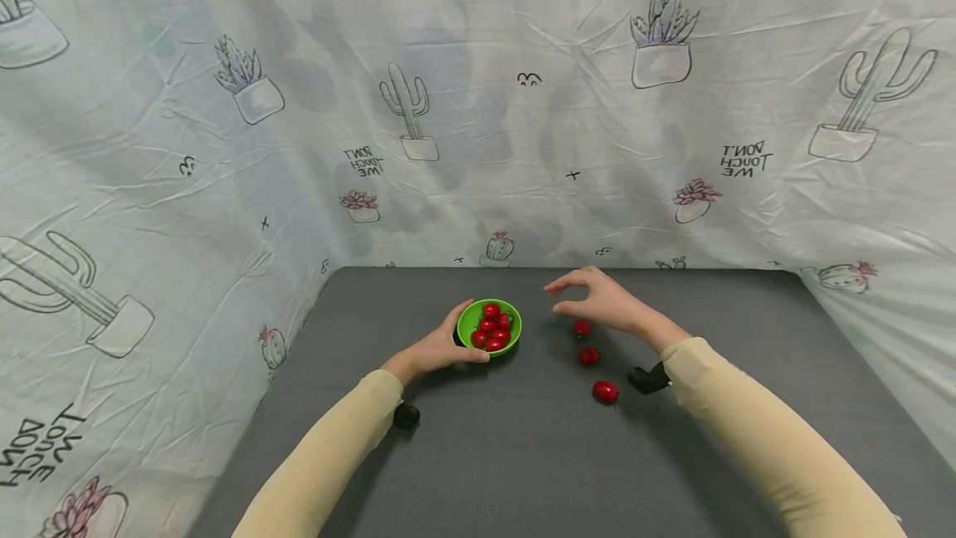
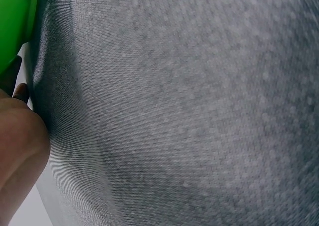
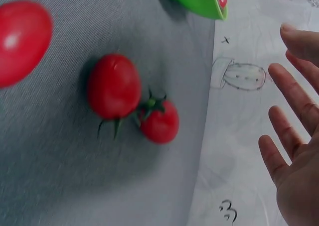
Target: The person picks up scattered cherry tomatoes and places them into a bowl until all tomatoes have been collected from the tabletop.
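Observation:
My left hand (image 1: 441, 349) holds a small green bowl (image 1: 465, 325) at its left side, the thumb along the near rim and the fingers partly hidden behind it. Several red cherry tomatoes (image 1: 500, 335) lie in the bowl. In the left wrist view only a strip of the bowl (image 2: 14, 24) shows. To the bowl's right, my right hand (image 1: 603, 299) hovers with thumb and fingers spread, nothing between them. Below it, three tomatoes lie in a slanting row on the table: a far one (image 1: 582, 328), a middle one (image 1: 589, 356) and a near one (image 1: 606, 392). Green stems show in the right wrist view.
A dark grey cloth covers the table (image 1: 508, 455). Behind and beside it hangs a pale curtain (image 1: 478, 131) printed with potted cacti. Each wrist carries a black camera, such as the right one (image 1: 648, 379).

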A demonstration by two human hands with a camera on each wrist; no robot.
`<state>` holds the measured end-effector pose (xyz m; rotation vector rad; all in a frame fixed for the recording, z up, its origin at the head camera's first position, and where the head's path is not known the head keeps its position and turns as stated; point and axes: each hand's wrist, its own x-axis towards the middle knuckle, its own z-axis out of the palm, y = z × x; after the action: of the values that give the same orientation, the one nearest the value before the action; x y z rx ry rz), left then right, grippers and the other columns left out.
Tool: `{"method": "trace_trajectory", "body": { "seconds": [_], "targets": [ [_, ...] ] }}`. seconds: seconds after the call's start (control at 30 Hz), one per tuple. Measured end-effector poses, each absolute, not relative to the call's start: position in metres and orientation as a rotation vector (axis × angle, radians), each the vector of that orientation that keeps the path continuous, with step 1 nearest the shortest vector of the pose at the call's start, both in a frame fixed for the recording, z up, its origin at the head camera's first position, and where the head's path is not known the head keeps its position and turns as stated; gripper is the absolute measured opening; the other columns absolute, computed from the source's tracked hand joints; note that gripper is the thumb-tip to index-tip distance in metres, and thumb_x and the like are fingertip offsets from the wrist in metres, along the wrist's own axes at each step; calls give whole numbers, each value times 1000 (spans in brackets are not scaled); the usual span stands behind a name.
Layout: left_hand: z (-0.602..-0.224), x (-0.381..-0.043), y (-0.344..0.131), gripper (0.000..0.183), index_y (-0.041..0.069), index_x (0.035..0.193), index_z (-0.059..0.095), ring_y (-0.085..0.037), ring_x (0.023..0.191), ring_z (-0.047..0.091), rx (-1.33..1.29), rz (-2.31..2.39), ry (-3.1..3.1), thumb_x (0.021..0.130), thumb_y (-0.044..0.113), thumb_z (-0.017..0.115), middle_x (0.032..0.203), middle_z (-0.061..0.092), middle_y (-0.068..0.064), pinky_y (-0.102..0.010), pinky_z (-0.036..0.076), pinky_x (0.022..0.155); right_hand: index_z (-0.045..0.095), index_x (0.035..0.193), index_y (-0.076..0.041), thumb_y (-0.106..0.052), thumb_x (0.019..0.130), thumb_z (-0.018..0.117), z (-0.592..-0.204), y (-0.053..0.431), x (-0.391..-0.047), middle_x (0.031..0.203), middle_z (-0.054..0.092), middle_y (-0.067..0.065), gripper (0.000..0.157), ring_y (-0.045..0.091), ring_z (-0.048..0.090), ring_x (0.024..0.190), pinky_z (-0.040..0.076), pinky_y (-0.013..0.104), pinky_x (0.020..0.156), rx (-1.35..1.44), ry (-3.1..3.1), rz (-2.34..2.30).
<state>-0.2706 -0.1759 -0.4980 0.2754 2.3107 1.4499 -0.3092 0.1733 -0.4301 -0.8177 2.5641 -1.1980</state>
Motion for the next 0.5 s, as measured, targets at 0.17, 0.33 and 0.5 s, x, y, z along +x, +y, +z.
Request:
{"method": "trace_trajectory", "body": {
  "seconds": [0.17, 0.33, 0.5],
  "targets": [
    [-499, -271, -176, 109, 29, 165, 14, -32, 151, 22, 284, 1459, 2301, 84, 33, 87, 166, 20, -11, -58, 25, 116, 70, 130, -25, -33, 95, 76, -432, 187, -307, 131, 62, 0, 36, 29, 37, 137, 35, 61, 106, -803, 2577, -1208],
    [-497, -270, -175, 112, 26, 166, 12, -31, 151, 21, 294, 1443, 2312, 83, 34, 87, 167, 18, -11, -57, 24, 117, 71, 130, -22, -31, 95, 76, -434, 198, -300, 131, 63, 2, 36, 30, 38, 135, 34, 62, 106, -796, 2599, -1193],
    [-495, -269, -174, 115, 24, 166, 10, -31, 152, 19, 307, 1434, 2317, 83, 35, 87, 167, 17, -12, -57, 22, 118, 72, 129, -22, -31, 95, 76, -440, 210, -289, 130, 64, 1, 35, 31, 40, 132, 37, 62, 103, -802, 2617, -1160]
  ]
}}
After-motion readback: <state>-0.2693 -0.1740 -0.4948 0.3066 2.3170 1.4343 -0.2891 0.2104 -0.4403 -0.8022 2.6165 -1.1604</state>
